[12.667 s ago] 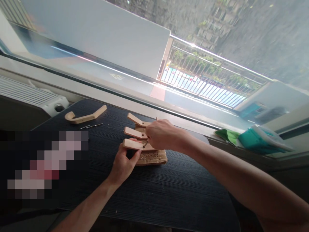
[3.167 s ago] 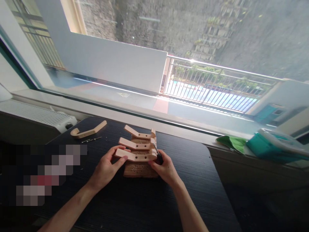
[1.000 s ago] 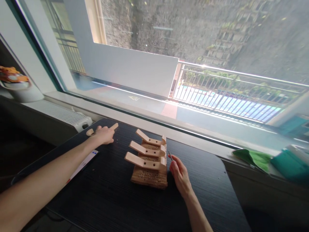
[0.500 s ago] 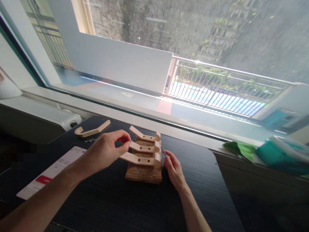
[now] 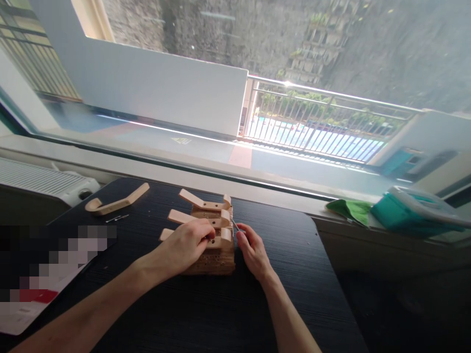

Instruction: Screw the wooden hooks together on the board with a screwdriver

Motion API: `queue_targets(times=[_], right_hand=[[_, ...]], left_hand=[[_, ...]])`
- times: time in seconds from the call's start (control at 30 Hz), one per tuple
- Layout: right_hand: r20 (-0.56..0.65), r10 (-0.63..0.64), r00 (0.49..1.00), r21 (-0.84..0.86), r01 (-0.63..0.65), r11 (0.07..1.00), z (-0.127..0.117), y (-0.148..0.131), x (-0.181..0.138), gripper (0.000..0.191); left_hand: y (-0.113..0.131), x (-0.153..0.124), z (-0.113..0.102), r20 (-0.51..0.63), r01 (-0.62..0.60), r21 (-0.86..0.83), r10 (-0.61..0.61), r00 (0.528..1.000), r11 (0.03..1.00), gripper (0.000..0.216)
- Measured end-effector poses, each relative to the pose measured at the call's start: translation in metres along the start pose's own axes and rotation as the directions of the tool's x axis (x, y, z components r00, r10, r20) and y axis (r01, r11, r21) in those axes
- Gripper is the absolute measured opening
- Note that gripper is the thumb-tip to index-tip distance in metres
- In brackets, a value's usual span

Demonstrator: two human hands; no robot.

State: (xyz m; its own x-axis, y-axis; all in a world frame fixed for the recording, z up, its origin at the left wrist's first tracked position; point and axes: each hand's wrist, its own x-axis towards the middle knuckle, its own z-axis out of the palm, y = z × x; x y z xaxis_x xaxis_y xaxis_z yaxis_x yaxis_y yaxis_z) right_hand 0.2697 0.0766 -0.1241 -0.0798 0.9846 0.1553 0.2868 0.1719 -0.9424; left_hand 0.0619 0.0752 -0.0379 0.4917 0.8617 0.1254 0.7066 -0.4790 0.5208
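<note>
A wooden block (image 5: 217, 267) full of small holes lies on the dark table, with three pale bent wooden hooks across it: a far hook (image 5: 211, 205), a middle hook (image 5: 180, 216) and a near hook (image 5: 222, 241). My left hand (image 5: 191, 241) reaches over the near hook, fingertips pinched at its screw holes. Whatever it pinches is too small or hidden to name. To the right of the block, my right hand (image 5: 254, 247) grips a thin metal rod-like tool (image 5: 235, 224), its tip pointing toward the middle hook's curled end.
A loose wooden hook (image 5: 121, 203) rests at the table's far left, with a few screws (image 5: 117, 218) beside it. A partly blurred pale phone-like panel (image 5: 40, 304) lies at the left. A green cloth (image 5: 349, 211) and teal container (image 5: 397, 215) sit on the windowsill.
My left hand has moved right, from the hooks' left ends to the near hook's holes. My right hand still holds the metal tool beside the block. The camera view has shifted.
</note>
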Motion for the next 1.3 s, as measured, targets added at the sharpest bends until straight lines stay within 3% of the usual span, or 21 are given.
queue_targets(times=[0.2, 0.4, 0.53, 0.8, 1.03, 1.3], right_hand=[[-0.002, -0.025, 1.000, -0.013, 0.025, 1.000, 0.000, -0.001, 0.001, 0.038], [-0.006, -0.035, 0.999, -0.024, 0.034, 0.999, 0.000, 0.000, 0.001, 0.038], [0.000, -0.047, 0.999, -0.026, 0.047, 0.999, 0.000, 0.000, 0.001, 0.036], [-0.005, -0.056, 0.998, -0.037, 0.056, 0.998, 0.000, 0.001, 0.001, 0.036], [-0.004, -0.060, 0.998, -0.040, 0.060, 0.997, 0.001, 0.002, 0.000, 0.036], [-0.001, -0.062, 0.998, -0.038, 0.062, 0.997, 0.000, 0.000, 0.000, 0.035]], left_hand=[[0.002, 0.007, 0.004, 0.003, -0.031, -0.024, 0.031, 1.000, 0.999, 0.021], [0.005, 0.009, 0.009, -0.022, -0.086, -0.014, 0.086, 0.996, 0.996, 0.039], [0.003, 0.008, 0.011, -0.042, -0.100, -0.010, 0.100, 0.994, 0.995, 0.037], [0.002, 0.007, 0.011, -0.048, -0.050, -0.024, 0.049, 0.998, 0.998, 0.030], [0.000, 0.007, 0.012, -0.061, -0.025, -0.029, 0.023, 0.998, 0.999, 0.041], [-0.003, 0.000, 0.024, -0.187, -0.054, -0.085, 0.037, 0.982, 0.995, 0.037]])
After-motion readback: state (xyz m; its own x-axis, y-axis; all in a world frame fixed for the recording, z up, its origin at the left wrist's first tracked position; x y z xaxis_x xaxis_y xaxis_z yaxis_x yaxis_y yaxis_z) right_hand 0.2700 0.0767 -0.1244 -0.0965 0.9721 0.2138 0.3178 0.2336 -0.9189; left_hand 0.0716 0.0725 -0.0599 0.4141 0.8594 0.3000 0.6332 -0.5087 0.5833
